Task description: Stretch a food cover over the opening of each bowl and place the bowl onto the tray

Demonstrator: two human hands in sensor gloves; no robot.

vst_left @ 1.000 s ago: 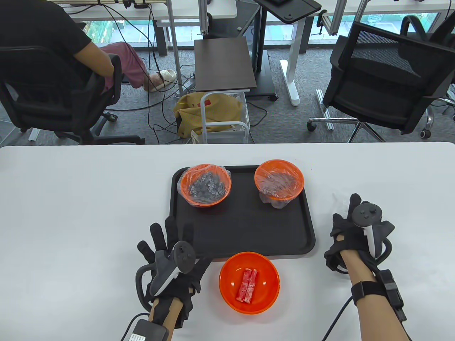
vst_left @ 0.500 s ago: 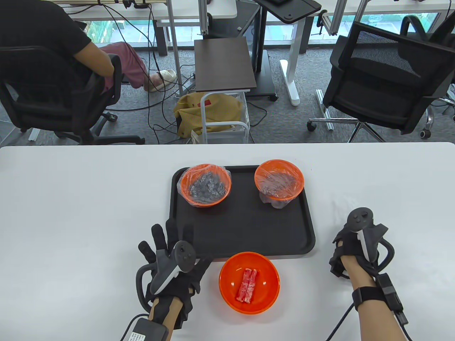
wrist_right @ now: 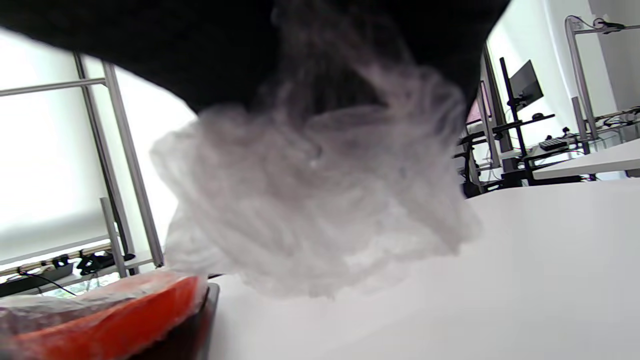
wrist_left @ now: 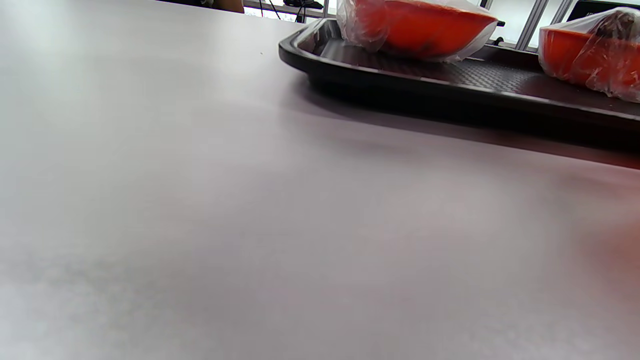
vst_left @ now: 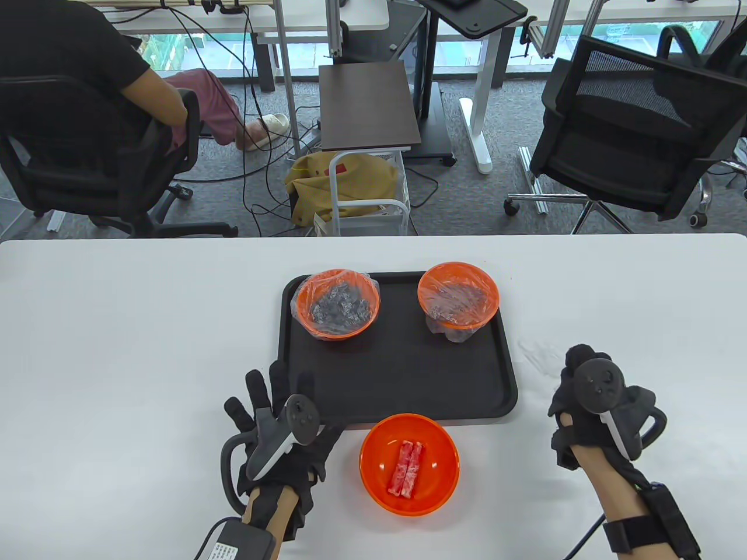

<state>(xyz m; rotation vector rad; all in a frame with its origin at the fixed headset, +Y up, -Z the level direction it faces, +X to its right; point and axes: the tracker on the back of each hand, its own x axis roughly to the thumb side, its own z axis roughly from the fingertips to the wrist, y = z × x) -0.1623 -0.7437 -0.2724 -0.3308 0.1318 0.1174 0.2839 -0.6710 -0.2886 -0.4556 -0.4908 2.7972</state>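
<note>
- The right hand [vst_left: 589, 402], at the lower right of the table view, hides its fingers under the tracker; its grip is curled around a crumpled clear food cover [wrist_right: 310, 210].
- In the right wrist view that cover hangs blurred from the dark glove at the top of the frame, above the white table [vst_left: 117, 350]. In the table view only a faint wisp of it shows, up and left of the hand.
- The left hand [vst_left: 280, 426] lies at lower centre-left, fingers spread and straight, grip wide and holding nothing. Its fingertips reach the near left rim of the black tray [vst_left: 397, 373].
- The left wrist view shows no fingers, only table and the tray's edge.
- Two orange bowls already wrapped in film sit on the far part of the tray: the left covered bowl [vst_left: 337, 303] and the right covered bowl [vst_left: 458, 296]. Their contents are hard to make out.
- An uncovered bowl [vst_left: 408, 464] with red food strips [vst_left: 407, 461] stands on the table just below the tray's near edge, between the hands.
- The near half of the tray is bare, and wide table lies open on both sides.
</note>
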